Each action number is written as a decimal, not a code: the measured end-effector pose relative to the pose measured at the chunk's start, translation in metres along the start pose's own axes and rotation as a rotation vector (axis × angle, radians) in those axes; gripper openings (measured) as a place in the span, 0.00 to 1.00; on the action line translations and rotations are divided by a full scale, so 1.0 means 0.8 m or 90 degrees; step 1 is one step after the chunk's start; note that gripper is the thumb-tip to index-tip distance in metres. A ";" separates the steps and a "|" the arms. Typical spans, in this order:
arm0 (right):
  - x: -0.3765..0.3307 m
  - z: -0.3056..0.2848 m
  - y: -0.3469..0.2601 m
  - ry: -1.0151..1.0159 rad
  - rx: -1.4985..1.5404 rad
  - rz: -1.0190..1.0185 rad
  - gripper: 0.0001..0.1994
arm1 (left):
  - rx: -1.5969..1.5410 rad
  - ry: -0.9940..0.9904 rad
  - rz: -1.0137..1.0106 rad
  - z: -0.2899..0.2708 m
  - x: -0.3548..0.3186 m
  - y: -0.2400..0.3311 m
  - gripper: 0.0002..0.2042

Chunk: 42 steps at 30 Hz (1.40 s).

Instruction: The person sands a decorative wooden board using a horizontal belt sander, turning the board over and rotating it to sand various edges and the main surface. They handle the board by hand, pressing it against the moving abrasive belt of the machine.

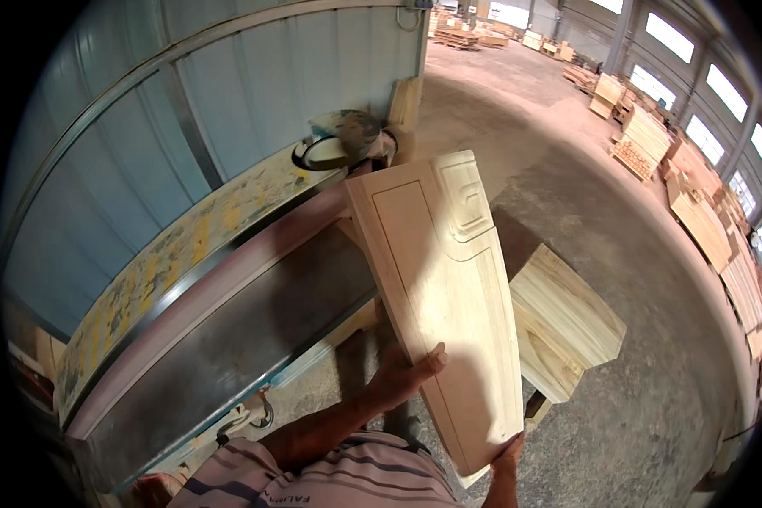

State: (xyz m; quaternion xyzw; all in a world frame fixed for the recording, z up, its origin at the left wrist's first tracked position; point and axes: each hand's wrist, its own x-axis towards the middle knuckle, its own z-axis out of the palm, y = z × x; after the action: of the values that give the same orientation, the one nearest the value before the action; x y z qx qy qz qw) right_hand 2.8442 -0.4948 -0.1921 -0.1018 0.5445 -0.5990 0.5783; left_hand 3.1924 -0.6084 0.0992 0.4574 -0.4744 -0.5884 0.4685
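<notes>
A pale wooden panel (444,305) with a carved scroll-like pattern at its far end and a thin grooved border is held tilted in front of me. My left hand (405,378) grips its left edge, thumb on the face and the other fingers hidden underneath. At the near right corner, my right hand (508,455) is closed around the edge, its fingers partly out of sight. The panel's far left corner is beside a long machine's pinkish belt (220,292); whether they touch I cannot tell.
A dark metal bed (229,372) runs along the belt, below a paint-stained yellowish top (165,241). Wooden boards (567,313) are piled low to the right. Blue-grey metal sheeting (288,93) rises at the left. Timber stacks (643,140) line the far right wall.
</notes>
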 end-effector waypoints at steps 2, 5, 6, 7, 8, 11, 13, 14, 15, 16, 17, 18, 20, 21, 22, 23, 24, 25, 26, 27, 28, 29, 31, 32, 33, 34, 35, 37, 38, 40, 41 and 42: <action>0.002 -0.012 -0.006 0.027 -0.068 0.015 0.39 | -0.137 0.055 -0.007 -0.004 -0.002 -0.019 0.14; -0.017 0.009 -0.048 0.039 -0.031 -0.034 0.35 | -0.339 0.186 -0.024 -0.008 -0.006 -0.043 0.16; -0.018 0.002 -0.054 0.090 -0.066 -0.083 0.35 | -0.401 0.234 -0.026 -0.010 -0.007 -0.049 0.17; -0.022 0.010 -0.059 0.068 -0.111 -0.109 0.34 | -0.443 0.222 -0.066 -0.042 -0.008 -0.109 0.23; -0.029 0.014 -0.069 0.055 -0.156 -0.141 0.34 | -0.467 0.230 -0.082 -0.054 -0.012 -0.131 0.27; -0.030 -0.008 -0.076 -0.007 -0.307 -0.278 0.32 | -0.521 0.251 -0.123 -0.068 -0.019 -0.162 0.34; -0.029 -0.014 -0.086 -0.078 -0.588 -0.416 0.29 | -0.524 0.292 -0.164 -0.081 -0.027 -0.177 0.34; -0.028 -0.013 -0.087 -0.066 -0.687 -0.521 0.27 | -0.526 0.311 -0.184 -0.087 -0.030 -0.185 0.34; -0.029 -0.011 -0.087 -0.053 -0.788 -0.627 0.26 | -0.518 0.320 -0.184 -0.094 -0.029 -0.197 0.34; -0.031 -0.005 -0.086 -0.041 -0.885 -0.736 0.24 | -0.521 0.333 -0.188 -0.101 -0.028 -0.208 0.34; -0.051 0.044 -0.093 -0.083 -0.428 -0.347 0.19 | -0.510 0.356 -0.196 -0.108 -0.026 -0.218 0.33; -0.048 0.044 -0.098 -0.071 -0.485 -0.285 0.20 | -0.515 0.367 -0.202 -0.112 -0.024 -0.226 0.33; -0.057 0.073 -0.110 -0.025 -0.491 -0.127 0.22 | -0.517 0.397 -0.236 -0.121 -0.016 -0.232 0.32; -0.072 0.104 -0.121 0.012 -0.441 -0.035 0.23 | -0.518 0.400 -0.244 -0.127 -0.014 -0.230 0.32; -0.077 0.110 -0.114 0.007 -0.338 -0.028 0.23 | -0.518 0.398 -0.250 -0.130 -0.010 -0.227 0.32; -0.076 0.113 -0.107 0.001 -0.235 -0.021 0.23 | -0.510 0.388 -0.238 -0.134 -0.004 -0.229 0.32; -0.073 0.115 -0.102 -0.005 -0.132 -0.012 0.23 | -0.501 0.381 -0.226 -0.138 0.002 -0.232 0.32; -0.065 0.121 -0.103 0.020 -0.123 0.065 0.25 | -0.491 0.373 -0.214 -0.141 0.007 -0.234 0.32; -0.062 0.121 -0.102 -0.011 -0.113 0.050 0.25 | -0.474 0.369 -0.203 -0.146 0.014 -0.236 0.32; -0.061 0.119 -0.098 -0.039 -0.102 0.038 0.26 | -0.455 0.364 -0.195 -0.151 0.021 -0.236 0.32; -0.059 0.117 -0.095 -0.066 -0.091 0.025 0.27 | -0.436 0.359 -0.187 -0.152 0.024 -0.238 0.33; -0.050 0.117 -0.096 0.047 -0.151 0.075 0.23 | -0.427 0.369 -0.189 -0.147 0.023 -0.240 0.33; -0.032 0.098 -0.088 -0.115 -0.147 0.044 0.29 | -0.407 0.383 -0.193 -0.132 0.024 -0.235 0.33; -0.026 0.088 -0.084 -0.196 -0.143 0.028 0.32 | -0.432 0.408 -0.213 -0.122 0.027 -0.229 0.33; -0.031 0.099 -0.086 -0.183 -0.136 0.030 0.32 | -0.456 0.438 -0.233 -0.114 0.028 -0.220 0.34; -0.044 0.124 -0.094 -0.169 -0.131 0.032 0.32 | -0.480 0.469 -0.254 -0.109 0.028 -0.217 0.34; -0.052 0.137 -0.098 -0.155 -0.128 0.034 0.32 | -0.465 0.471 -0.258 -0.111 0.029 -0.218 0.34; -0.052 0.136 -0.090 -0.200 -0.176 -0.059 0.31 | -0.428 0.468 -0.260 -0.120 0.044 -0.214 0.34; -0.051 0.135 -0.087 -0.221 -0.199 -0.105 0.31 | -0.428 0.470 -0.263 -0.124 0.047 -0.215 0.34; -0.045 0.136 -0.081 -0.203 -0.195 -0.107 0.30 | -0.428 0.472 -0.269 -0.131 0.054 -0.218 0.34; -0.041 0.136 -0.077 -0.194 -0.194 -0.109 0.30 | -0.426 0.470 -0.272 -0.134 0.056 -0.218 0.34; -0.035 0.131 -0.073 -0.179 -0.232 -0.101 0.30 | -0.424 0.469 -0.276 -0.135 0.057 -0.217 0.34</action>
State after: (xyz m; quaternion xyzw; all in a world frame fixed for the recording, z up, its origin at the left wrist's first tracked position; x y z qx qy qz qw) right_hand 2.8975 -0.5438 -0.0928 -0.3295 0.5477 -0.5145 0.5716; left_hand 3.2720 -0.6485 -0.0904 0.5477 0.0386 -0.5905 0.5914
